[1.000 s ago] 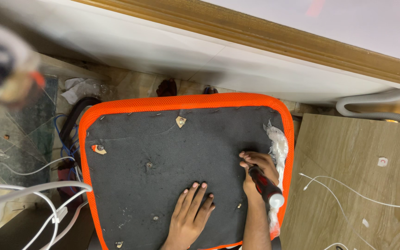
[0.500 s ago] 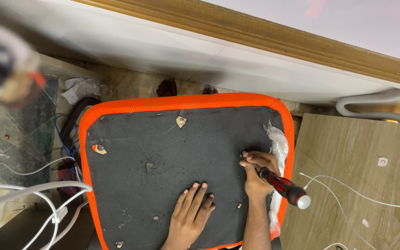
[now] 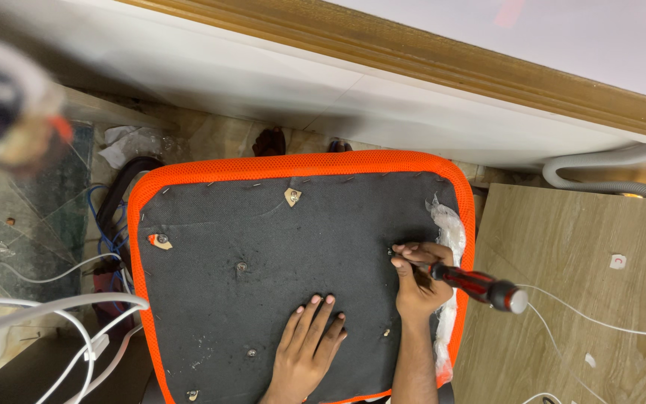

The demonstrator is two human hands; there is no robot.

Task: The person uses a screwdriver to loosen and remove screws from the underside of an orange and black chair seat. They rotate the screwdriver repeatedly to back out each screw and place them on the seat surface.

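The right hand (image 3: 419,278) is clenched around a screwdriver (image 3: 478,287) with a red and black handle. The tool lies nearly flat over the upturned chair seat (image 3: 278,254), its long axis running left to right with a slight downward slope toward the right. The working end points left, toward a small screw (image 3: 391,251) in the dark fabric just past the fingertips; the metal shaft is hidden under the fingers, so whether the tip sits in the screw cannot be told. The rounded grey butt of the handle points right and sticks out beyond the knuckles, over the orange mesh edge (image 3: 469,224) of the seat and above the wooden board (image 3: 585,314) beside it.

The left hand (image 3: 308,348) lies flat on the dark fabric, fingers spread and released, holding nothing, palm down, fingertips pointing away from the person. It sits left of and nearer to the person than the right hand, apart from it.

A strip of crumpled white plastic wrap (image 3: 451,232) runs along the seat's edge, touching the back of the right hand. A second screw (image 3: 241,265) lies well left of the left fingertips, and another (image 3: 251,352) sits just left of that hand's palm. A thin white cable (image 3: 600,318) crosses the wooden board beyond the handle's butt.
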